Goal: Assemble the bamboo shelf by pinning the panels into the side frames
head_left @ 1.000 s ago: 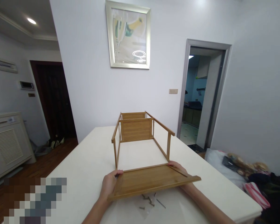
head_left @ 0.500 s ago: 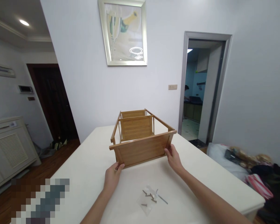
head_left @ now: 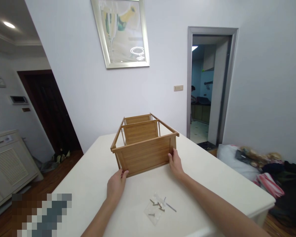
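A brown wooden shelf rack [head_left: 145,154] lies on its side on the white table, its near end board facing me and its other boards standing behind. My left hand [head_left: 117,184] grips the lower left corner of that near board, thumb in front. At the lower right edge, my right hand [head_left: 176,164] holds the same board, with the thumb on its face and the other fingers partly hidden. Between my forearms, several screws [head_left: 158,205] lie on and beside a small clear plastic bag [head_left: 154,219]. A thin metal hex key [head_left: 171,206] rests to their right.
The white table [head_left: 207,177] reaches toward the wall, where a framed picture [head_left: 124,36] hangs. Clothes and bags [head_left: 268,174] are heaped right of the table. A pale cabinet [head_left: 12,161] stands at the left, and a doorway [head_left: 202,92] opens at the back right.
The rack's near end board now sits flush at its upper left corner, where it stuck out before. Both hands keep their hold. The view has shifted slightly to the right.
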Demonstrator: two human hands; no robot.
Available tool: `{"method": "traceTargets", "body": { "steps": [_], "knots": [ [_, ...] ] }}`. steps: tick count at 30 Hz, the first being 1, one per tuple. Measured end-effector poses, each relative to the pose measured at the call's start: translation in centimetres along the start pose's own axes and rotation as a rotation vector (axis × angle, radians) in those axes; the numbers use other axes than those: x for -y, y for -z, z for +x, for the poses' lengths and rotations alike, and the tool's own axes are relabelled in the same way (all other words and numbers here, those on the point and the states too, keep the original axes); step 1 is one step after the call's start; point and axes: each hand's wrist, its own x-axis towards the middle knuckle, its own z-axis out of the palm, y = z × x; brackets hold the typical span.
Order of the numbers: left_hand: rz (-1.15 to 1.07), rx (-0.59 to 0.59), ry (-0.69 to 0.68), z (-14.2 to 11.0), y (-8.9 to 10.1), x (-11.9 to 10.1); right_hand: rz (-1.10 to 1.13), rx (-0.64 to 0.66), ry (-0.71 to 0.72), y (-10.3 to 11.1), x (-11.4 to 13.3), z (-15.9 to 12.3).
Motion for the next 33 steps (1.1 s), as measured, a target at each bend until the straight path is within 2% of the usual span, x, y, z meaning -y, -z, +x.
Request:
{"method": "traceTargets", "body": {
  "steps": [5,9,13,15,18,20,25,30,33],
  "knots": [
    [-0.022,-0.060,0.009,0.0,-0.4,0.2,-0.006,0.012,-0.035,0.0,0.4,-0.6],
    [-0.133,-0.133,0.052,0.1,-0.8,0.6,-0.015,0.035,-0.061,0.3,0.7,-0.9],
    [-0.294,-0.215,0.139,0.8,-0.3,0.9,-0.026,0.046,-0.088,0.2,0.6,-1.0],
    [-0.421,-0.148,0.143,1.5,0.2,0.9,-0.030,0.047,-0.100,0.1,0.4,-1.0],
    [-0.616,0.038,0.122,2.9,0.7,0.9,-0.032,0.043,-0.110,0.0,0.2,-0.9],
    [-0.711,0.120,0.130,3.9,0.8,0.9,-0.034,0.037,-0.111,0.0,0.1,-0.9],
    [-0.831,0.234,0.183,5.2,-0.1,1.4,-0.047,0.019,-0.105,0.0,-0.2,-0.9],
    [-0.849,0.331,0.203,5.0,-0.2,1.9,-0.065,0.023,-0.093,-0.5,-0.8,-1.1],
    [-0.813,0.343,0.217,4.9,-0.1,2.2,-0.073,0.040,-0.088,-0.8,-1.2,-1.2]
  ]
}}
